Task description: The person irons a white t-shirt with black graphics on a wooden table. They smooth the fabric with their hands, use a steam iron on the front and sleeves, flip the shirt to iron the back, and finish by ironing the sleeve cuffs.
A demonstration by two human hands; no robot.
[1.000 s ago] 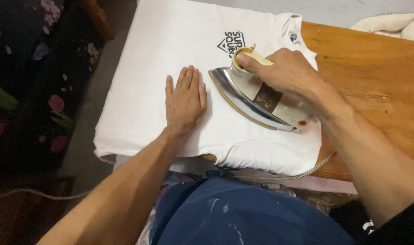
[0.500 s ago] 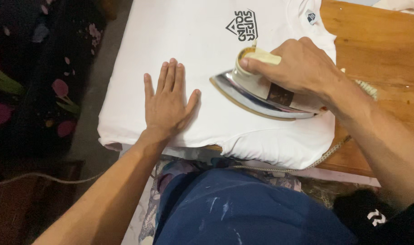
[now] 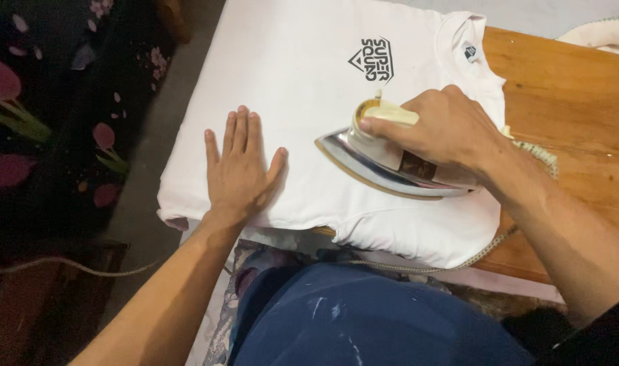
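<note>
A white T-shirt (image 3: 302, 74) with a dark triangular print lies spread over the wooden table (image 3: 573, 115). My right hand (image 3: 445, 129) grips the cream handle of a metal flat iron (image 3: 370, 163), whose shiny soleplate rests on the shirt with its tip pointing left. My left hand (image 3: 238, 169) lies flat on the cloth to the left of the iron's tip, fingers spread and pointing away from me. A hand's width of shirt separates the two.
The iron's braided cord (image 3: 458, 261) trails along the table's near edge. A dark cloth with pink flowers (image 3: 45, 122) hangs at the left. A pale padded cloth (image 3: 601, 34) lies at the far right corner. My blue-clad lap (image 3: 363, 318) is below the table.
My left hand has slid leftward across the shirt, away from the iron. The iron has shifted slightly toward me and to the right under my right hand.
</note>
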